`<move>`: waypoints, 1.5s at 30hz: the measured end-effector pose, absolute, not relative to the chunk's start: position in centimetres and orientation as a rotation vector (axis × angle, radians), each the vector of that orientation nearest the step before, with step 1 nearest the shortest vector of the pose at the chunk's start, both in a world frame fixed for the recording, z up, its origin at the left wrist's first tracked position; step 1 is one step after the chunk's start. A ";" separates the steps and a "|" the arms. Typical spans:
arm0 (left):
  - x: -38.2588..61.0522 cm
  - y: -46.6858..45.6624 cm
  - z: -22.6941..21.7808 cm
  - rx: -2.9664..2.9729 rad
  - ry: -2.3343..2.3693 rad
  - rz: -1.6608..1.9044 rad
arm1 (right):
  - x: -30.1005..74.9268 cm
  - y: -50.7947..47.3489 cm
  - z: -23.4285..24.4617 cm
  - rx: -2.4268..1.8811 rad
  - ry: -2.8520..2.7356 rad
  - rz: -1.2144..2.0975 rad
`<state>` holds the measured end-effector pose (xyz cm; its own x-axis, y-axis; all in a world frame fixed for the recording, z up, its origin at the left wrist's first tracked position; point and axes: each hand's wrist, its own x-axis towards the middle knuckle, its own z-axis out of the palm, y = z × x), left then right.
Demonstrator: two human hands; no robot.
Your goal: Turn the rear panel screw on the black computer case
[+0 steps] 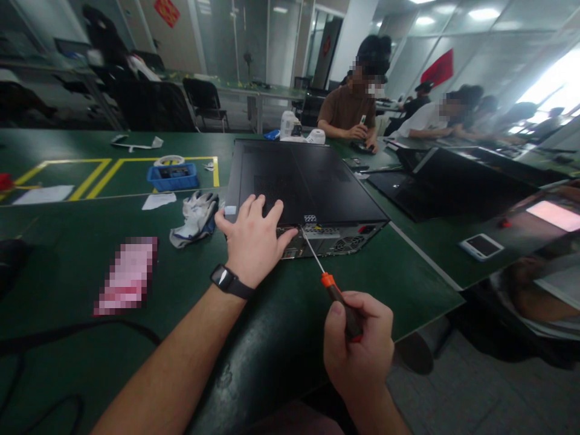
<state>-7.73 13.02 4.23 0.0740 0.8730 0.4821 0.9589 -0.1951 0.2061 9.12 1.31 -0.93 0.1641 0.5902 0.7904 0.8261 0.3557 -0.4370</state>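
A black desktop computer case [303, 175] lies on its side on the green table, its back panel with ports and a fan grille facing me. My left hand [254, 241] rests spread on the near left edge of the case, the thumb close to the back panel. In my right hand [362, 344] is a screwdriver [335, 290] with a dark and orange handle, gripped in closed fingers. Its long shaft points away from me, and the tip meets the upper edge of the back panel near my left thumb. Any screw at the tip is too small to make out.
Left of the case lie grey-white work gloves [194, 217], a blue bin [173, 176] and a pink packet [129, 275]. White bottles [290, 125] stand behind it. To the right are dark panels [408, 187] and a white phone [482, 246]. A co-worker [351, 112] sits across the table.
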 end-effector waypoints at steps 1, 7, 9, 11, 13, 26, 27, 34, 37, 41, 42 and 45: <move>-7.7 13.0 4.2 -2.175 -1.876 -0.775 | 9.2 1.3 -1.0 -1.335 -1.521 -0.294; -7.7 12.9 4.2 -2.175 -1.874 -0.777 | 9.3 1.1 -1.0 -1.365 -1.539 -0.241; -7.7 12.9 4.2 -2.176 -1.879 -0.778 | 9.3 1.1 -0.9 -1.355 -1.547 -0.212; -7.7 12.9 4.2 -2.177 -1.884 -0.782 | 9.2 1.1 -0.9 -1.336 -1.550 -0.203; -7.7 12.9 4.2 -2.176 -1.885 -0.786 | 9.2 1.2 -0.9 -1.333 -1.546 -0.233; -7.7 12.9 4.2 -2.174 -1.897 -0.773 | 9.0 1.0 -0.7 -1.319 -1.527 -0.162; -7.7 12.9 4.2 -2.174 -1.896 -0.775 | 8.9 1.1 -0.5 -1.308 -1.528 -0.178; -7.7 12.9 4.3 -2.177 -1.913 -0.778 | 9.2 1.5 -0.6 -1.278 -1.546 -0.285; -7.7 12.9 4.3 -2.183 -1.911 -0.778 | 9.5 1.4 -1.1 -1.334 -1.505 -0.291; -7.7 12.9 4.3 -2.188 -1.911 -0.776 | 9.6 1.2 -1.1 -1.378 -1.502 -0.263; -7.7 12.9 4.3 -2.187 -1.910 -0.776 | 9.5 1.2 -1.0 -1.372 -1.514 -0.267; -7.7 12.9 4.3 -2.186 -1.902 -0.774 | 9.3 1.3 -0.6 -1.339 -1.540 -0.299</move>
